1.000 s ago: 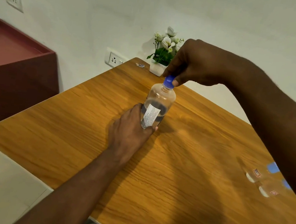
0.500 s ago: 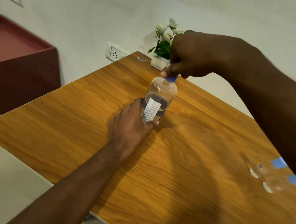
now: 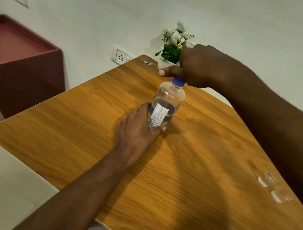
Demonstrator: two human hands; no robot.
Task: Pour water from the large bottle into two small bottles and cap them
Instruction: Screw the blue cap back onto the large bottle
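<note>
Blue cap (image 3: 178, 81) pinched in my right grip (image 3: 198, 67), left grip (image 3: 138, 130) clasping the bottle (image 3: 166, 105) at twelve o'clock; uncapping, I judge, then a lift clear.

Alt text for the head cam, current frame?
A person's left hand grips a large clear bottle standing on a wooden table, while the right hand sits on its blue cap, thumb out. Two small bottles are blurred near the table's right edge; a small flower pot stands at the far corner.

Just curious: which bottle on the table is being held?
The large bottle, upright mid-table: the left hand grips its body, the right hand its blue cap. The two small bottles sit untouched at the right.
</note>
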